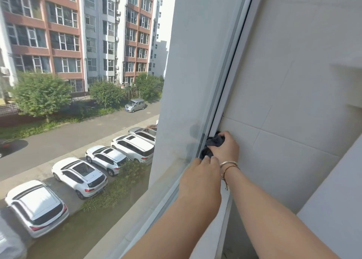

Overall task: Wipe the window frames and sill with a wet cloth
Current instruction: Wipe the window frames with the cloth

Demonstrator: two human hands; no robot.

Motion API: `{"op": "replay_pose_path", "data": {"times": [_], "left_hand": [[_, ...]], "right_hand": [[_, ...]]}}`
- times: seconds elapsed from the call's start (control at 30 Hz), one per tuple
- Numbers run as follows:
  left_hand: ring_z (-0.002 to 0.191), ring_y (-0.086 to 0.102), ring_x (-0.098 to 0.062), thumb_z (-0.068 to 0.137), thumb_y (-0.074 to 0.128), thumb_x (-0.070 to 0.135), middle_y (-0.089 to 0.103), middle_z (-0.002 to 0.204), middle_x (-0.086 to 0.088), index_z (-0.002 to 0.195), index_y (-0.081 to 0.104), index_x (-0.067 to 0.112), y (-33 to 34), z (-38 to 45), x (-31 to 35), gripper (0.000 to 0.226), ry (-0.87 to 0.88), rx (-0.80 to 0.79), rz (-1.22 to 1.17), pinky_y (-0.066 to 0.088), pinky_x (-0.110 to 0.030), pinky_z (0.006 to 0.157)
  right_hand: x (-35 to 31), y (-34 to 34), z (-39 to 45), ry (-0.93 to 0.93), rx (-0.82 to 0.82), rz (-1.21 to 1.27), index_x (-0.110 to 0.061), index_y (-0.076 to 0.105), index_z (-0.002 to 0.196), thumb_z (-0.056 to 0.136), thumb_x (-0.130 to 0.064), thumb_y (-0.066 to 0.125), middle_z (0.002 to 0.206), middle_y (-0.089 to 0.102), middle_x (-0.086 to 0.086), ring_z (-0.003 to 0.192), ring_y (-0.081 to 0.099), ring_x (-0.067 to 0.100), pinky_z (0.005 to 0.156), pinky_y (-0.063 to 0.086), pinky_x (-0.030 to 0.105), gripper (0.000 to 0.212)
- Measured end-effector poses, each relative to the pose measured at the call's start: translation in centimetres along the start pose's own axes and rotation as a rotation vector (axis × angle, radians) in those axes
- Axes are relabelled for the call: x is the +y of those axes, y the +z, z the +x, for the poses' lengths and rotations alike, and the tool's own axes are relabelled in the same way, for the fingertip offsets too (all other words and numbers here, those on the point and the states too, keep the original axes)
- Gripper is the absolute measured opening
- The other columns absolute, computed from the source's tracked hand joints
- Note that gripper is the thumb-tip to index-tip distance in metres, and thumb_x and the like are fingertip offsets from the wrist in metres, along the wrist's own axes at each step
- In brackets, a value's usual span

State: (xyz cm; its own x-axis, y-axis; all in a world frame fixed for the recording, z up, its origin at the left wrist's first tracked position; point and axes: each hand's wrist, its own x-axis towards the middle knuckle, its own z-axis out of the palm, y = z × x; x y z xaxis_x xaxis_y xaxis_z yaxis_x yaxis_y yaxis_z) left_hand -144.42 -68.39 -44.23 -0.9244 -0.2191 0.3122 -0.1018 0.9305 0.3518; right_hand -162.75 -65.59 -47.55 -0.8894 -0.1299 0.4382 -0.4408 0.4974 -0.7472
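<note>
A dark grey cloth [214,141] is bunched in the corner where the white window frame [231,78] meets the sill track [168,196]. My right hand [225,148] grips the cloth from the right, fingers curled over its top. My left hand [201,178] lies just below it, its fingertips touching the lower part of the cloth; its palm side is hidden. Gold bracelets [229,165] circle my right wrist.
White tiled wall [293,82] runs along the right of the frame. A white ledge [333,209] juts in at the lower right. The pane [78,121] looks onto parked white cars, trees and apartment blocks far below.
</note>
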Motion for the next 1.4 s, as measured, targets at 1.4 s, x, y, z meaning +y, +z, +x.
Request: {"op": "replay_pose_path", "data": {"times": [1.4], "left_hand": [[0.118,0.046,-0.017,0.089,0.043,0.002,0.050,0.126,0.002,0.127,0.044,0.018,-18.7,1.1,2.8,0.042,0.090,0.305,-0.066,0.043,-0.031,0.096]], "right_hand": [[-13.4,-4.6,7.5,-0.028,0.285,0.252,-0.012,0.056,0.081,0.073,-0.001,0.062,0.078,0.063,0.004,0.070,0.054,0.025,0.058,0.038,0.023,0.015]]}}
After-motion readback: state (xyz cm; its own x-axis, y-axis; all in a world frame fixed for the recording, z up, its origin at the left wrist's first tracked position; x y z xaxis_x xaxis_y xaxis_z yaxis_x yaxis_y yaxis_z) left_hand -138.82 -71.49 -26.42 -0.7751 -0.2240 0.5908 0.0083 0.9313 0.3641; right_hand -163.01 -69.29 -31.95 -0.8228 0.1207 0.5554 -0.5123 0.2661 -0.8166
